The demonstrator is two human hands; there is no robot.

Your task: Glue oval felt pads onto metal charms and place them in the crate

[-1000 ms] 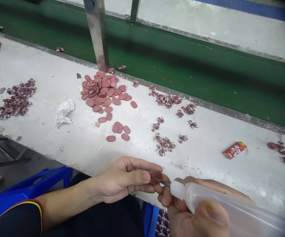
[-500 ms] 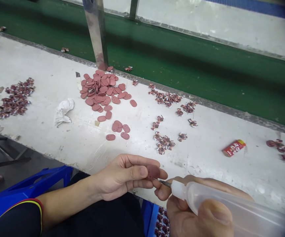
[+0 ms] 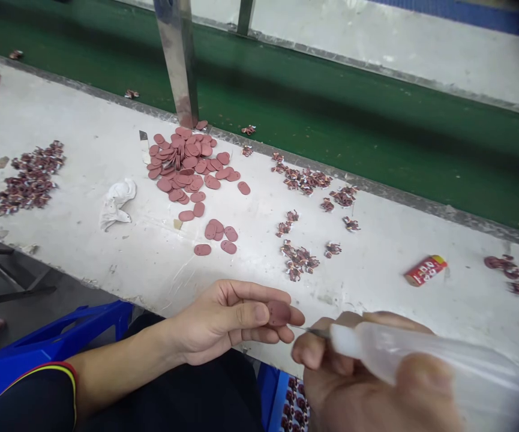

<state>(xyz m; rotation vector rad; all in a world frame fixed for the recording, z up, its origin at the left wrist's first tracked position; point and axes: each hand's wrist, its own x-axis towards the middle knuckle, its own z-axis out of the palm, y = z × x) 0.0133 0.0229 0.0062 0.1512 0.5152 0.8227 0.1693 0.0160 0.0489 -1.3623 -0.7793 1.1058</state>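
Observation:
Between the thumb and fingers of my left hand (image 3: pixel 227 321) is a reddish-brown oval disc (image 3: pixel 279 313) with small dark dots near one end. My right hand (image 3: pixel 367 372) is wrapped round a translucent white squeeze bottle (image 3: pixel 439 354) with a thin needle tip, lying on its side and blurred by motion. The tip points left toward the disc, with a fine thread or line between them; whether it touches the disc I cannot tell. Beyond my left hand several loose discs (image 3: pixel 216 230) lie on the white table (image 3: pixel 250 264), in front of a bigger disc pile (image 3: pixel 187 159).
Small brown figures lie in clusters at left (image 3: pixel 29 180) and centre right (image 3: pixel 299 258). A crumpled white tissue (image 3: pixel 119 203) and a red cylinder (image 3: pixel 425 270) are on the table. Behind runs a green conveyor belt (image 3: pixel 331 120) beside a metal post (image 3: pixel 178 66). Below is a blue tray (image 3: pixel 277 399) of brown pieces.
My right hand and the bottle have moved right, drawing the tip away from the disc. My left hand stays in place. The small figures on the green belt have shifted right.

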